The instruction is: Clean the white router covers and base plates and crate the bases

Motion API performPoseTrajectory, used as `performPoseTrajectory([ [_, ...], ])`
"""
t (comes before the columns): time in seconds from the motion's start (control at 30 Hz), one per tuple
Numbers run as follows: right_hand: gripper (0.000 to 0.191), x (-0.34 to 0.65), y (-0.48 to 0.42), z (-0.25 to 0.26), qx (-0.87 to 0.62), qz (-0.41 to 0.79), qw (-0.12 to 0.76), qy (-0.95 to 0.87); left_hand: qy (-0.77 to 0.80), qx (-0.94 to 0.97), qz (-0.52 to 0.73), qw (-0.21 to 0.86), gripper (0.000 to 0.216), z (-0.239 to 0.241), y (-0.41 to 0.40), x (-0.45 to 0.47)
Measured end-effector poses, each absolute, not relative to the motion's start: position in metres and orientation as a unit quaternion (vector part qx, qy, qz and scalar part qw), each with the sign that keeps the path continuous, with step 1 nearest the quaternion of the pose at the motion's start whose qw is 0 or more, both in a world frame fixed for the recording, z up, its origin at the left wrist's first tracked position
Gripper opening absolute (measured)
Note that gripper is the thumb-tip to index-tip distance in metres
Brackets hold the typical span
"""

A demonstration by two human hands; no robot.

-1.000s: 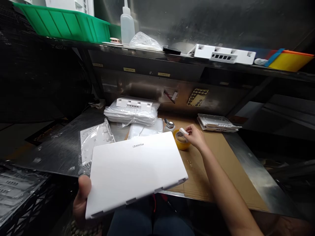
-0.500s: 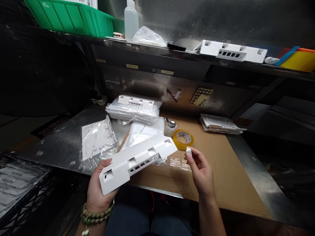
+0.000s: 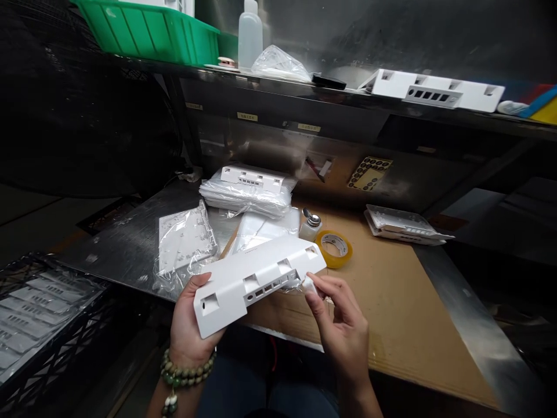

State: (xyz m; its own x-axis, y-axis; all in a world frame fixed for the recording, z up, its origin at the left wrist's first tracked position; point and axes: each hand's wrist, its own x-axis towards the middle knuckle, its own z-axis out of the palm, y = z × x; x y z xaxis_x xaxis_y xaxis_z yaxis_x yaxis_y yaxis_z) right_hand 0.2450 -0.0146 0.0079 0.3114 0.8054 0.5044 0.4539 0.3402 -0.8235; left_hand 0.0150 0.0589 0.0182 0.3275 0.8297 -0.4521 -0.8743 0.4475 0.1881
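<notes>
My left hand (image 3: 188, 328) grips a white plastic router housing (image 3: 256, 277) by its near end, holding it edge-on so the port cut-outs face me. A bead bracelet sits on that wrist. My right hand (image 3: 339, 325) pinches a small white piece (image 3: 308, 285) between thumb and fingers and holds it against the right end of the housing. Both hands hover over the front edge of the cardboard sheet (image 3: 391, 313) on the metal bench.
A yellow tape roll (image 3: 334, 248) and small pump bottle (image 3: 311, 225) lie behind the hands. Bagged white housings (image 3: 246, 194), a bagged plate (image 3: 185, 244) and stacked parts (image 3: 404, 225) sit on the bench. Black crate (image 3: 39, 313) at left. Shelf above carries a green bin (image 3: 150, 32) and another housing (image 3: 435, 90).
The housing was turned from flat, logo side up, to edge-on. My right hand left the tape roll with the small white piece and brought it to the housing's right end.
</notes>
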Motion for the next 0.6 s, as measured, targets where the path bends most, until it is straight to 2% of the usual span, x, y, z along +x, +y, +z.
performPoseTrajectory([
  [0.1, 0.029, 0.231, -0.008, 0.012, -0.553, 0.133, 0.589, -0.574, 0.318, -0.061, 0.548, 0.771, 0.051, 0.03, 0.057, 0.024],
  [0.3, 0.017, 0.209, 0.007, 0.019, -0.554, 0.086, 0.577, -0.594, 0.362, -0.008, 0.581, 0.729, 0.058, 0.049, 0.049, 0.039],
  [0.5, 0.017, 0.196, -0.001, 0.024, -0.496, 0.164, 0.56, -0.643, 0.334, -0.055, 0.598, 0.726, 0.058, 0.05, 0.048, 0.043],
  [0.6, 0.017, 0.187, -0.005, 0.024, -0.491, 0.164, 0.565, -0.643, 0.31, -0.067, 0.598, 0.736, 0.055, 0.049, 0.05, 0.046],
])
